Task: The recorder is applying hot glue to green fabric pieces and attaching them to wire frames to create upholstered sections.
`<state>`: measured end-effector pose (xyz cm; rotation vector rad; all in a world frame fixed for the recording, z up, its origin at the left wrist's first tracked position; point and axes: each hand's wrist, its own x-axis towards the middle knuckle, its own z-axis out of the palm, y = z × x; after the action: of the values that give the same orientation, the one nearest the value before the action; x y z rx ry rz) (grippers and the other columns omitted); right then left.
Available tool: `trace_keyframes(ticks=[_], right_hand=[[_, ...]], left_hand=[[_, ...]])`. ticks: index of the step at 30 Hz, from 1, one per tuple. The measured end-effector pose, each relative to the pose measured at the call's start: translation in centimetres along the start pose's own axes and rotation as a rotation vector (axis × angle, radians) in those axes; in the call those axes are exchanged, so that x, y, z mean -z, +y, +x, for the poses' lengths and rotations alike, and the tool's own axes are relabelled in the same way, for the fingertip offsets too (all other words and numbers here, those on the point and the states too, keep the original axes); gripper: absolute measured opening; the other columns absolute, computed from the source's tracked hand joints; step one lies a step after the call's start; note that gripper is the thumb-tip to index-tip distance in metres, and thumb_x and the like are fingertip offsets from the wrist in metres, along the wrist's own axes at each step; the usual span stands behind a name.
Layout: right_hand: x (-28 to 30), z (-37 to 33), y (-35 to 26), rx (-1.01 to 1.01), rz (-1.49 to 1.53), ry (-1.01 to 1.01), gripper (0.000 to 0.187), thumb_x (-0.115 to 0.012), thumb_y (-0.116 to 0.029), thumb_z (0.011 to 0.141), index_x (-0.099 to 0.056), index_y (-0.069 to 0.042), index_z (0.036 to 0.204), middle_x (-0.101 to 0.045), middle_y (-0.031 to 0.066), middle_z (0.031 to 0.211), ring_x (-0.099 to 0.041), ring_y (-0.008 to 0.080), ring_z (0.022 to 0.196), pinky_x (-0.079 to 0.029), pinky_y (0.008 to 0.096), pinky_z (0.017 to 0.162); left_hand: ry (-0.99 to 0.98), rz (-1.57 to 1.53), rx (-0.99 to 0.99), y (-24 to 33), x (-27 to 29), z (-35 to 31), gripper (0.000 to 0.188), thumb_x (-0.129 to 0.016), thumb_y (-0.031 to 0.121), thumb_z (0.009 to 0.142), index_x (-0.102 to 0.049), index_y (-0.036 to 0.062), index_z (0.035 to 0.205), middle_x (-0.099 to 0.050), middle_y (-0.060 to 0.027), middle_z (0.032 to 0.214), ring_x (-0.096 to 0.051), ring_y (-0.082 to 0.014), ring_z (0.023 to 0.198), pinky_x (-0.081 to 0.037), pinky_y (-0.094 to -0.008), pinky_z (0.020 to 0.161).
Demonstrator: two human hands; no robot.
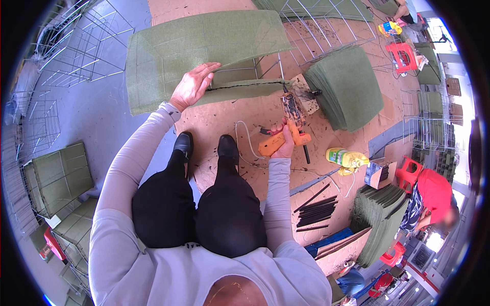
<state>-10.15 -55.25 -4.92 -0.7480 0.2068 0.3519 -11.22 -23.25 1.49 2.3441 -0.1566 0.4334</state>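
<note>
My right hand (284,143) is wrapped round the orange handle of a glue gun (293,115). Dark residue coats the gun's front, and a black glue stick (307,154) sticks out of its back. The nozzle points away from me, at the right end of a dark glue line along a green strip edge. With my left hand (195,84) I hold the near edge of a large green fabric panel (204,38), fingers straight and thumb below. Under this raised edge, part of a wire frame (258,66) shows.
Right of the gun is a stack of green sheets (347,89). Black glue sticks (316,211) lie on cardboard near a yellow bottle (347,157). A white cord (247,135) crosses the cardboard. Wire frames (94,43) stand at left. A person in red (434,194) bends at right.
</note>
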Motion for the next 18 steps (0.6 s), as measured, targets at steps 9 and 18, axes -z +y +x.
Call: trace_keyframes(ticks=[9, 18], right_hand=[[-1.0, -0.5, 0.6, -0.001, -0.031, 0.01, 0.027, -0.055, -0.014, 0.087, -0.051, -0.002, 0.111, -0.05, 0.0047, 0.079, -0.049, 0.0179, 0.076, -0.045, 0.0336, 0.072], [-1.4, -1.1, 1.8, -0.086, -0.005, -0.03, 0.03, -0.056, -0.014, 0.087, -0.05, -0.001, 0.113, -0.051, 0.0049, 0.08, -0.05, 0.0188, 0.076, -0.044, 0.0336, 0.073]], left_hand=[[-0.004, -0.007, -0.002, 0.1, 0.0, 0.1, 0.034, -0.038, 0.019, 0.093, -0.05, 0.0016, 0.119, -0.054, -0.0176, 0.117, -0.051, -0.0351, 0.108, -0.041, -0.038, 0.094], [-0.003, -0.01, -0.004, 0.1, 0.0, 0.1, 0.034, -0.038, 0.018, 0.092, -0.05, 0.0018, 0.119, -0.054, -0.0176, 0.117, -0.051, -0.035, 0.108, -0.041, -0.0385, 0.094]])
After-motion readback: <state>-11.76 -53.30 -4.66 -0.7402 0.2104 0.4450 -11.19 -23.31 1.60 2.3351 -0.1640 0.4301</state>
